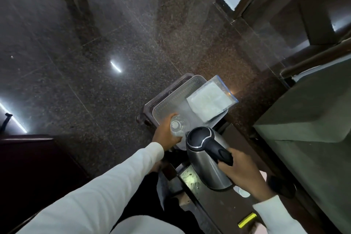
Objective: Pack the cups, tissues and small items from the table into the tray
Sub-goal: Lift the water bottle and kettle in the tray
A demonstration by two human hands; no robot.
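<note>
**Setting the glass into the tray while the kettle waits**

Holding the kettle (204,156) as our landmark, we start nearest: our right hand (241,172) sits on the near side of it, fingers curled tight round the black handle, so the steel body hangs tilted above the dark table (224,207). Just beside the kettle's base, on the near side, a small white round thing (244,192) lies on the table; we cannot tell if it is a cup. Nearer still, a yellow-green strip (247,219) lies at the table's edge.

On the far left side of the kettle's lid, our left hand (167,133) holds a clear glass cup (176,126), fingers wrapped round its wall from the left, with the rim facing up towards us. The cup is at the near corner of the clear tray (171,97), which rests on a dark stool (150,104) over the stone floor (95,43). Whether the cup's base touches the tray yet is unclear.

We judge the step is placing this cup. To do it well we should lower it upright into the bare near part, keep it off the tissue pack (209,100) lying across the tray's far right corner, and hold the kettle level, well away from the glass.
</note>
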